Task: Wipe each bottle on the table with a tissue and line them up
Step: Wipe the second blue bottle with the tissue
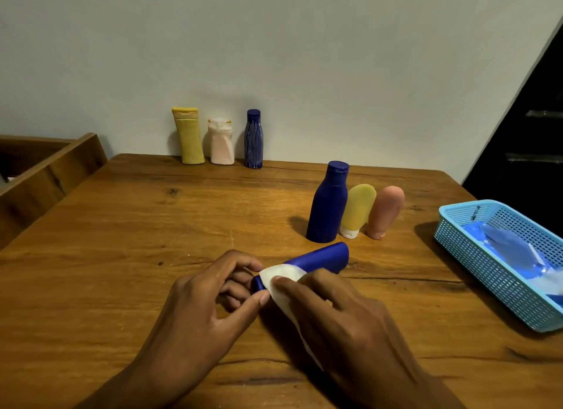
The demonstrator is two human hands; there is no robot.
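A blue bottle (320, 257) lies tilted on its side near the table's front centre. My left hand (201, 305) grips its cap end with fingers and thumb. My right hand (335, 314) presses a white tissue (285, 276) around the bottle's neck. Behind it stand a tall blue bottle (329, 204), a yellow tube (358, 209) and a pink tube (385, 210), close together. Along the wall stand a yellow bottle (189, 137), a white bottle (221, 143) and a ribbed blue bottle (253, 140) in a row.
A light blue mesh basket (475, 256) holding a blue packet sits at the right edge of the wooden table (137, 225). A wooden frame (45, 177) stands off the left side. A dark staircase is at the far right.
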